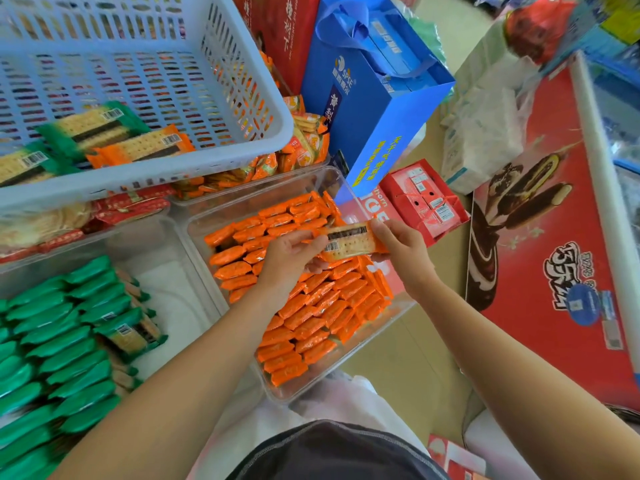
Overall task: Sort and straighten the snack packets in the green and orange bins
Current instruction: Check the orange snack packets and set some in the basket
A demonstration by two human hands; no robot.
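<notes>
Orange packet [349, 240], where is it? (Pip)

Up in the air, over the orange bin [197, 230], near the bin's 1 o'clock corner. Both hands hold it. (Bo)

How do they hold it? (Pip)

The left hand [291, 251] pinches its 9 o'clock end with fingers and thumb. The right hand [405, 251] pinches its 3 o'clock end. (Bo)

Is it heavy? (Pip)

I think it is very light. The wrapper looks shiny, so it may slip. The crackers inside can snap, so do not squeeze the middle. Hold the two short ends softly. (Bo)

How many things are there? (Pip)

One packet in the hands. Two hands. Two bins for this job: the orange bin in the middle and the green bin [180, 299] at 8 o'clock. The orange packets [311, 323] and green packets [52, 323] in them are too many to count, and some are hidden. In the blue basket [225, 81] at 11 o'clock I see three packets: two green, one orange. (Bo)
</notes>
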